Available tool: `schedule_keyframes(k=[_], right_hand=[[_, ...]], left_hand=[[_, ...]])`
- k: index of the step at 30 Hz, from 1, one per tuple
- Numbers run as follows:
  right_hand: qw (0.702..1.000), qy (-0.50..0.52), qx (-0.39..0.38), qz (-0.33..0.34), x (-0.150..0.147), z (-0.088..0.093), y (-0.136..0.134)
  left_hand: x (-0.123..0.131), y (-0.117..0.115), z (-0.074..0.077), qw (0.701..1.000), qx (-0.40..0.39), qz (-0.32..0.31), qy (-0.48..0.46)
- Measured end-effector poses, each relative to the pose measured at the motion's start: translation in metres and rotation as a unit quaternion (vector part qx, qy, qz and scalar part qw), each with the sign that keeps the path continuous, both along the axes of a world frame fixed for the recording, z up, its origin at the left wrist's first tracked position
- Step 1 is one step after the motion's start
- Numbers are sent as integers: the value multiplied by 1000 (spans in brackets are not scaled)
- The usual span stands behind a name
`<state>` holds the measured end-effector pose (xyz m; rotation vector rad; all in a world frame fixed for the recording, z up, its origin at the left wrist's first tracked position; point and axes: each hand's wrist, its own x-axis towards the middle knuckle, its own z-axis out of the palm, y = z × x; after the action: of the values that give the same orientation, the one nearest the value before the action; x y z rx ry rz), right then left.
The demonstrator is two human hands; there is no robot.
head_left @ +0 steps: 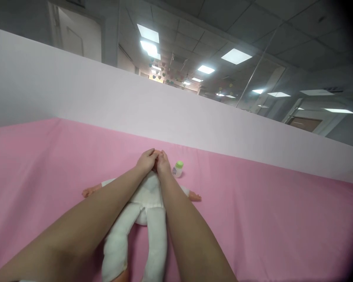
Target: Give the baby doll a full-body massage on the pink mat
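A baby doll [148,194] in white cloth lies on its back, arms spread out to both sides and legs toward me. My left hand [147,160] is curled against the left side of its head, fingers bent inward. From the right, my right hand [164,163] cups the other side, and the two hands nearly meet at the top. Between them only a little of the doll's head [157,152] shows; its face is mostly hidden. Just right of my right hand stands a small whitish bottle [178,170] with a green cap, not touched by either hand.
Pink sheeting [253,219] with soft creases covers the surface under the doll. A low white wall [129,102] runs along the far side. Beyond it are a clear glass panel, a door [79,35] and lit ceiling panels.
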<state>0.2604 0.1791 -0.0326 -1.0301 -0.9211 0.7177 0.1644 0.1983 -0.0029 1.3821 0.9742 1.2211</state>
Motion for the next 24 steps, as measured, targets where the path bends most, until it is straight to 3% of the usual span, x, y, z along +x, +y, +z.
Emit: schedule_keyframes(k=[6,17,24], right_hand=[[995,94,-8,23,-2,-17,-1],[997,77,1,6,-5,-4,-14],[994,104,-11,-19,-5,-5,-10]], left_hand=[[-7,2,-23,994,-43,-11,-102],[-10,5,-27,993,-16,22,-111],[-6,7,-29,994,-14,54,-96]])
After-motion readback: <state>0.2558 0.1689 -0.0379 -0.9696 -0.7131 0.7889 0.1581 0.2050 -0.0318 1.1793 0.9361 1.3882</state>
